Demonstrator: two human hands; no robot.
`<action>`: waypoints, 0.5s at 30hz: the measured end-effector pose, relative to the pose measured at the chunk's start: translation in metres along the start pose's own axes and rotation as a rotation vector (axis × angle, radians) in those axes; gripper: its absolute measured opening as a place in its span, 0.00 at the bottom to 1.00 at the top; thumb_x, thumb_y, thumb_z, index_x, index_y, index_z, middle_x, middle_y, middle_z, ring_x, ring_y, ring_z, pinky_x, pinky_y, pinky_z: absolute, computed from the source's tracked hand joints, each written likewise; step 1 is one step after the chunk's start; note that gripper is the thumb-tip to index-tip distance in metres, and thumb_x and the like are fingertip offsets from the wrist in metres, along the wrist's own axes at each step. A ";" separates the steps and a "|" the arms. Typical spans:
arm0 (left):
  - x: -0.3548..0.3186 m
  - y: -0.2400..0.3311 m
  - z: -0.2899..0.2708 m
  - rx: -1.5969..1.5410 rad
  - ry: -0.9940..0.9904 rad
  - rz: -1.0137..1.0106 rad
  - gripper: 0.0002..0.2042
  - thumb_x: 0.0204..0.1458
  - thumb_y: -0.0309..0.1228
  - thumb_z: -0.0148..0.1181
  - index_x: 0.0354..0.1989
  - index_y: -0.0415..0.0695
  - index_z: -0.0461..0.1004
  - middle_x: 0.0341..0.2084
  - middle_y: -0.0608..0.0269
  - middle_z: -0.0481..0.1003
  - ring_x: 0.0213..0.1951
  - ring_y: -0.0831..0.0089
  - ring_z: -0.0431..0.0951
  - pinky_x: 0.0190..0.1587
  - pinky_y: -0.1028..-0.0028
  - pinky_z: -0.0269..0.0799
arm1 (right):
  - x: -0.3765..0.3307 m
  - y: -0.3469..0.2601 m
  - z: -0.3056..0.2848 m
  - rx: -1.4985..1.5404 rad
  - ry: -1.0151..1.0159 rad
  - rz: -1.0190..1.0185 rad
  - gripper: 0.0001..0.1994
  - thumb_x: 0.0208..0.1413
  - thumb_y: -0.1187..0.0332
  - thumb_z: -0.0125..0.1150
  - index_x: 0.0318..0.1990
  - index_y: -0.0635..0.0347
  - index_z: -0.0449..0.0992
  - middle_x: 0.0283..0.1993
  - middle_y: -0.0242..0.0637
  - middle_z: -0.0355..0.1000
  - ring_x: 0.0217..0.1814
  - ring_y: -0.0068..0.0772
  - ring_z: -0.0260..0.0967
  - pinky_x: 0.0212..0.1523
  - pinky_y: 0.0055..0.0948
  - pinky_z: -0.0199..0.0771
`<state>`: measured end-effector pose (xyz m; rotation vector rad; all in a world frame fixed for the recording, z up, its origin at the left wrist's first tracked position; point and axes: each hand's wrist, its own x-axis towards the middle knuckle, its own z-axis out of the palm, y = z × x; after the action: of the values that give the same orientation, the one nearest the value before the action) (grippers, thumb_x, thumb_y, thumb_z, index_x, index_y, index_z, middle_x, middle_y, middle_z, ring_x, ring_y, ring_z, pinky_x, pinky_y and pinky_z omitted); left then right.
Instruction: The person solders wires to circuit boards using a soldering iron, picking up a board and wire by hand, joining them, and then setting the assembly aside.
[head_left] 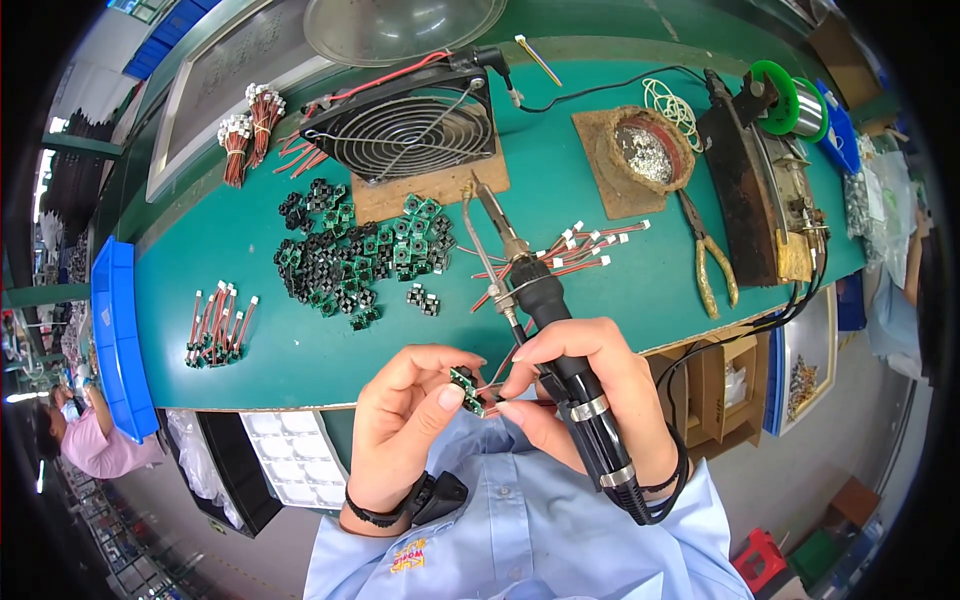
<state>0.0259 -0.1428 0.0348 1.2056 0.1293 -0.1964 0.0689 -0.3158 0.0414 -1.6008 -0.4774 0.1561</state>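
My left hand (400,415) is closed, pinching a small green circuit board (467,388) between thumb and fingers just in front of the bench's near edge. Held in my right hand (615,375) is a black soldering iron (540,292) with a metal solder-feed tube along it, its tip pointing away over the bench. The right thumb and forefinger are also close to thin red and dark wires beside the board; the exact grip on these is hard to make out. Beyond my hands lies a pile of green and black circuit boards (400,245). White-plugged wire leads (590,245) lie past the iron.
A black fan (405,135) stands at the back on a wooden board. To the right are a tin of solder scraps (650,150), pliers (705,255), a solder spool (800,105) and a black feeder unit (745,190). Wired boards (220,330) and a blue tray (118,335) are left.
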 end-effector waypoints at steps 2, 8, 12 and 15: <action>0.001 -0.003 0.000 -0.024 -0.018 0.026 0.07 0.57 0.25 0.47 0.41 0.34 0.64 0.34 0.55 0.73 0.38 0.71 0.73 0.44 0.72 0.67 | -0.001 0.001 0.000 -0.002 -0.002 0.009 0.19 0.44 0.82 0.63 0.43 0.59 0.63 0.31 0.35 0.72 0.32 0.21 0.72 0.31 0.19 0.71; 0.004 -0.004 0.001 -0.088 -0.078 0.002 0.08 0.59 0.28 0.46 0.41 0.36 0.61 0.38 0.50 0.73 0.42 0.69 0.73 0.47 0.70 0.66 | -0.001 0.008 0.003 -0.134 0.087 -0.083 0.19 0.46 0.84 0.59 0.44 0.60 0.61 0.37 0.41 0.71 0.32 0.22 0.71 0.30 0.18 0.69; 0.005 -0.007 -0.003 -0.170 -0.049 -0.053 0.08 0.60 0.30 0.44 0.41 0.38 0.60 0.39 0.47 0.73 0.44 0.67 0.73 0.49 0.70 0.65 | -0.002 0.009 0.001 -0.179 0.091 -0.080 0.20 0.45 0.86 0.58 0.45 0.61 0.60 0.38 0.44 0.71 0.32 0.21 0.70 0.29 0.17 0.68; 0.009 -0.006 0.000 -0.194 0.009 -0.083 0.08 0.59 0.31 0.45 0.38 0.38 0.61 0.36 0.47 0.74 0.42 0.64 0.74 0.47 0.65 0.68 | -0.005 0.010 -0.002 -0.191 0.095 -0.069 0.20 0.46 0.84 0.58 0.46 0.60 0.60 0.38 0.45 0.71 0.32 0.21 0.69 0.29 0.18 0.68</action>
<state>0.0331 -0.1457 0.0281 1.0092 0.2016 -0.2453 0.0673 -0.3193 0.0313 -1.7671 -0.4848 -0.0184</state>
